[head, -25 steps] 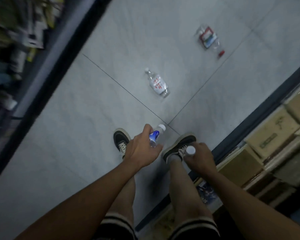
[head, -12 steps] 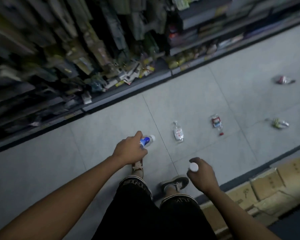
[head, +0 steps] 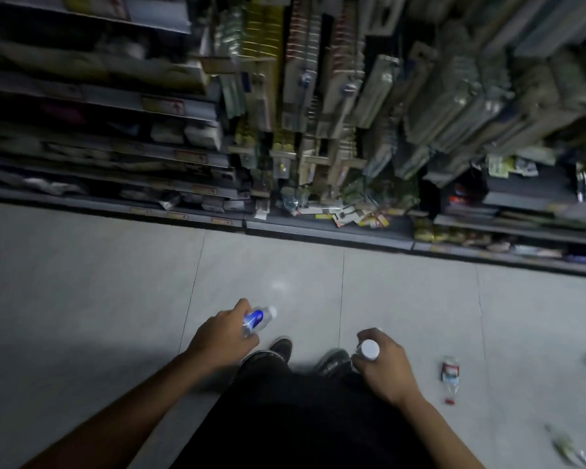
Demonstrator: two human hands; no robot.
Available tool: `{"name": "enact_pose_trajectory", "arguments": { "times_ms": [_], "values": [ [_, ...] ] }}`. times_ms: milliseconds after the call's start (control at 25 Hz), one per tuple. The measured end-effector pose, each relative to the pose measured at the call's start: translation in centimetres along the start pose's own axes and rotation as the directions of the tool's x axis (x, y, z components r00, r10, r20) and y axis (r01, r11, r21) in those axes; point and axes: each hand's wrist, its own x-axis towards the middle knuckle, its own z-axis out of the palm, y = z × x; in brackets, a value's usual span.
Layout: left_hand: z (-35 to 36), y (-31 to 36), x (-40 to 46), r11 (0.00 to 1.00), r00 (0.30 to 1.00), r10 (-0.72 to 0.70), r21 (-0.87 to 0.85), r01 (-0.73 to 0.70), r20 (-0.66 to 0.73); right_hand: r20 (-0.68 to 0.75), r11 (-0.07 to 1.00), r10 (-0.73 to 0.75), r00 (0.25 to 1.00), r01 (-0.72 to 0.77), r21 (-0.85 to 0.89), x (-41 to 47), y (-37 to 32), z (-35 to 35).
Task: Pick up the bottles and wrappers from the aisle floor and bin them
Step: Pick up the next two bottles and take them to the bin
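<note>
Black shorts fill the bottom now, so the view has swung up from the floor. Left hand [head: 222, 336] grips a blue bottle [head: 257, 320], right hand [head: 383, 363] a white-capped one [head: 369, 349] (both full). Red bottle [head: 450, 375] lies right; shelves [head: 285, 130] beyond, no bin yet.

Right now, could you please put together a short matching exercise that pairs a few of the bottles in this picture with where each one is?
Things:
1. Bottle with the blue label
2. Bottle with the white cap
3. Bottle with the red label
4. Greenish bottle

Places:
A. Lying on the floor tiles just right of the right hand
B. In the grip of the left hand
C. On the floor near the bottom right corner of the picture
D. In the grip of the right hand

Pairs: 1-B, 2-D, 3-A, 4-C
</note>
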Motion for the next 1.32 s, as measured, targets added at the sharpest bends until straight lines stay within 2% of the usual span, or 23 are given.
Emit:
{"name": "enact_pose_trajectory", "arguments": {
  "times_ms": [160,360,600,760,880,960,1080,1200,1320],
  "values": [
    [0.9,-1.5,-2.5,0.971,0.984,-0.169,-0.182,0.155,-0.062,0.086,0.985,-0.145,0.986,0.152,-0.084,4.4,-3.9,-1.6],
    [0.1,0.3,-1.7,0.867,0.912,-0.384,-0.396,0.302,-0.144,0.24,0.93,-0.308,0.921,0.344,-0.125,11.8,-9.2,-3.5],
    [-4.1,3.6,1.0,0.733,0.77,-0.59,-0.56,0.386,-0.243,0.413,0.778,-0.496,0.764,0.602,-0.18,20.6,-15.7,-5.4],
    [-4.5,4.2,0.4,0.628,0.659,-0.713,-0.634,0.451,-0.239,0.525,0.705,-0.516,0.677,0.683,-0.189,24.1,-19.8,-4.1],
    [-3.8,3.6,-1.1,0.47,0.57,-0.815,-0.697,0.542,-0.106,0.625,0.611,-0.536,0.567,0.772,-0.176,25.0,-23.1,-1.3],
    [-2.6,2.9,-2.6,0.387,0.522,-0.851,-0.741,0.549,-0.058,0.693,0.54,-0.528,0.491,0.824,-0.172,24.9,-25.9,1.1],
    [-0.8,1.3,-5.4,0.213,0.408,-0.913,-0.842,0.496,0.009,0.775,0.439,-0.521,0.359,0.891,-0.118,23.6,-30.8,5.6],
    [0.7,-0.8,-7.4,0.115,0.304,-0.952,-0.874,0.472,0.038,0.821,0.316,-0.529,0.214,0.948,-0.044,21.9,-36.0,11.0],
    [1.6,-4.8,-9.3,0.014,0.24,-0.966,-0.912,0.409,0.093,0.834,0.226,-0.535,0.136,0.974,-0.014,19.5,-40.4,16.6]
  ]
}}
